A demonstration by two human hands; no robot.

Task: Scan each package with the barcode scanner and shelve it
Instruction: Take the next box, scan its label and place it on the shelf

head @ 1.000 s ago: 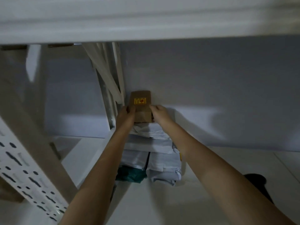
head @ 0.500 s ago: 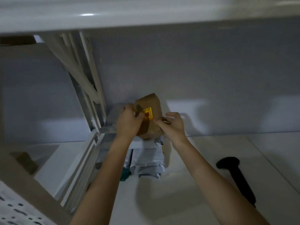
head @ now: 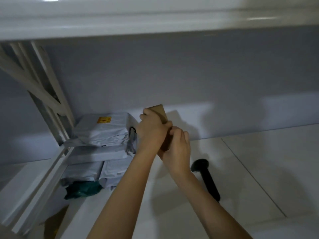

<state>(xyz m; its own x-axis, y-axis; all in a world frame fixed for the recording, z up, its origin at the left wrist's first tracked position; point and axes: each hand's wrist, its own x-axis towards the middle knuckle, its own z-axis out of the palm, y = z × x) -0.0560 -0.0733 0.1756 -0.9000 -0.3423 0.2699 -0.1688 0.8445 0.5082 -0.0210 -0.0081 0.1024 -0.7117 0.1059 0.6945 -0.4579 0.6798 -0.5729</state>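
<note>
A small brown cardboard package (head: 160, 113) stands tilted on edge just right of the stack of grey mailer bags (head: 101, 131). My left hand (head: 151, 131) grips its left side and top. Against its lower right side, my right hand (head: 176, 149) is closed on it. Most of the package is hidden by my hands. The black barcode scanner (head: 206, 176) lies on the white shelf (head: 259, 169), to the right of my right forearm.
The grey stack's top bag carries a yellow label (head: 104, 120). A dark green bag (head: 82, 188) lies at the stack's front. A white shelf upright with braces (head: 50, 100) stands at the left. The upper shelf's edge (head: 155, 19) runs overhead. A grey wall closes the back.
The brown package has come off the top of the grey stack and moved right and down beside it, turned on edge. Both hands moved with it.
</note>
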